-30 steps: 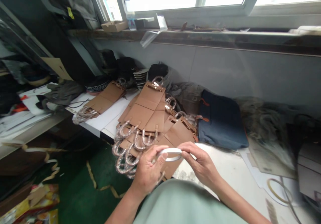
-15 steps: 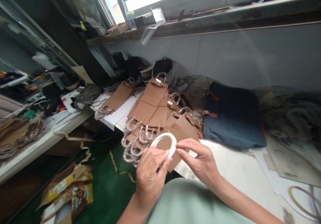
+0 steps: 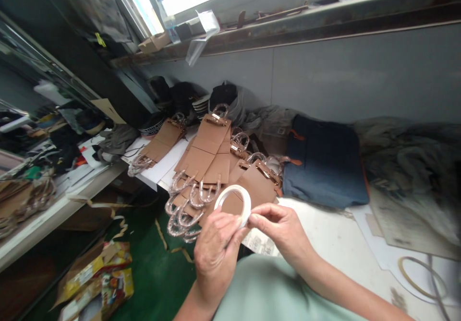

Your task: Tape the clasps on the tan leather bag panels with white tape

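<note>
A white-topped counter (image 3: 324, 234) runs along a grey wall (image 3: 360, 71) above a green floor (image 3: 154, 273). At left, kraft-brown card panels (image 3: 205, 155) fitted with clear looped handles are piled on the counter. A roll of white tape (image 3: 230, 190) is held just above the near edge of the pile, its rim gripped by the closed fingers (image 3: 261, 219) of the left hand (image 3: 216, 254) and the right hand (image 3: 279, 230). Further right, a navy fabric bag (image 3: 324, 162) is laid on the counter.
</note>
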### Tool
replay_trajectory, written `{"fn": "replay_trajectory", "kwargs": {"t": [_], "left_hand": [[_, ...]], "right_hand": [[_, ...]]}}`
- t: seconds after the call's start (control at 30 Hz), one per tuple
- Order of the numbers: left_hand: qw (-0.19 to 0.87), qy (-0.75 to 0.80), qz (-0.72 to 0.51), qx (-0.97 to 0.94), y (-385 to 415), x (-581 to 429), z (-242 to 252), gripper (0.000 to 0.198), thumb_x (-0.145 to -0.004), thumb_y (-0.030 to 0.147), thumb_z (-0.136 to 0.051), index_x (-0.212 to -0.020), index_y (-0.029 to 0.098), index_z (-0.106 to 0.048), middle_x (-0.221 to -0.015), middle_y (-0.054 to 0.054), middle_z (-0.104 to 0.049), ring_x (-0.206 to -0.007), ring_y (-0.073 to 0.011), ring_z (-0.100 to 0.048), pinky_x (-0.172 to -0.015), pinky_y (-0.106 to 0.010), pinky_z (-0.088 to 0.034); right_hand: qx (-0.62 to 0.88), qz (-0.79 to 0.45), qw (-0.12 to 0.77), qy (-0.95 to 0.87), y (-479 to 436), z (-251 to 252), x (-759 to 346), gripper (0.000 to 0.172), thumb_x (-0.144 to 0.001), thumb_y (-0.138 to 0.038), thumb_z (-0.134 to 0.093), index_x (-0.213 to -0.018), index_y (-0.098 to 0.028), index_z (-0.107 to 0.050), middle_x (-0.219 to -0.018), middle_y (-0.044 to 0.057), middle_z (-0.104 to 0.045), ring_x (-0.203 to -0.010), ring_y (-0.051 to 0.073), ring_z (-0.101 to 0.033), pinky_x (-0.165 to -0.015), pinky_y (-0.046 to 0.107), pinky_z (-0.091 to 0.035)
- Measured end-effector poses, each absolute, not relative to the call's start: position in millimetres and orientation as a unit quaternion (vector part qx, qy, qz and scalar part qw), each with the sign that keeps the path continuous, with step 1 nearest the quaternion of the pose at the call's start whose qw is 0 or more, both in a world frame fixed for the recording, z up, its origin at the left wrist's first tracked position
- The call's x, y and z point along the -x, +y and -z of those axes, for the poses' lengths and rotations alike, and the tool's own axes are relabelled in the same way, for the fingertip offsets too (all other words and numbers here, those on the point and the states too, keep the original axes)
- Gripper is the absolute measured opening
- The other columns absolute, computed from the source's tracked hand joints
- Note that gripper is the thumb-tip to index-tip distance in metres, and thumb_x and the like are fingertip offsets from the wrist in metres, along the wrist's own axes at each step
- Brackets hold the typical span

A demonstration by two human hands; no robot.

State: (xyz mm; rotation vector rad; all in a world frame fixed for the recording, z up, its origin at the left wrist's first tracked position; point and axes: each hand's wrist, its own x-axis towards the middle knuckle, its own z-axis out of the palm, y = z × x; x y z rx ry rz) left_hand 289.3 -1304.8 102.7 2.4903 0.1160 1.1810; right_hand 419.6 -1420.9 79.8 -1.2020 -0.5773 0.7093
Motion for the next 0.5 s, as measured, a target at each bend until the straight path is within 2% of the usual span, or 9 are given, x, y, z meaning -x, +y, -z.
{"fn": "replay_trajectory", "kwargs": {"t": [0.13, 0.33, 0.5], "left_hand": [[0.176, 0.027, -0.419, -0.89, -1306, -295, -105, 0.038, -0.081, 0.003, -0.075, -0.111, 0.026, -0.068, -0.097, -0.002, -0.075, -0.097, -0.0194, -0.068, -0.098, -0.047, -0.055], [0.177, 0.027, -0.402, -0.898, -1304, -296, -95, 0.037, -0.08, 0.001, -0.074, -0.11, 0.023, -0.069, -0.098, -0.002, -0.075, -0.095, -0.0178, -0.068, -0.1, -0.043, -0.053], [0.269, 0.139, -0.34, -0.89, -1304, -292, -81, 0.028, -0.086, 0.016, -0.073, -0.112, 0.027, -0.07, -0.1, 0.0, -0.075, -0.089, -0.0154, -0.069, -0.083, -0.029, -0.054]], "right_hand": [[0.553, -0.316, 0.724, -0.264, -1423, -86, -425, 0.02, -0.082, -0.036, -0.073, -0.076, -0.018, -0.073, -0.073, 0.004, -0.073, -0.072, 0.019, -0.065, -0.07, 0.028, -0.051], [0.632, -0.203, 0.688, -0.293, -1427, -85, -421, 0.015, -0.083, -0.026, -0.064, -0.069, -0.02, -0.064, -0.068, -0.001, -0.065, -0.065, 0.015, -0.057, -0.063, 0.025, -0.044], [0.611, -0.156, 0.695, -0.346, -1427, -78, -418, 0.013, -0.082, -0.02, -0.061, -0.069, -0.021, -0.059, -0.07, -0.002, -0.063, -0.066, 0.014, -0.057, -0.067, 0.026, -0.045]]}}
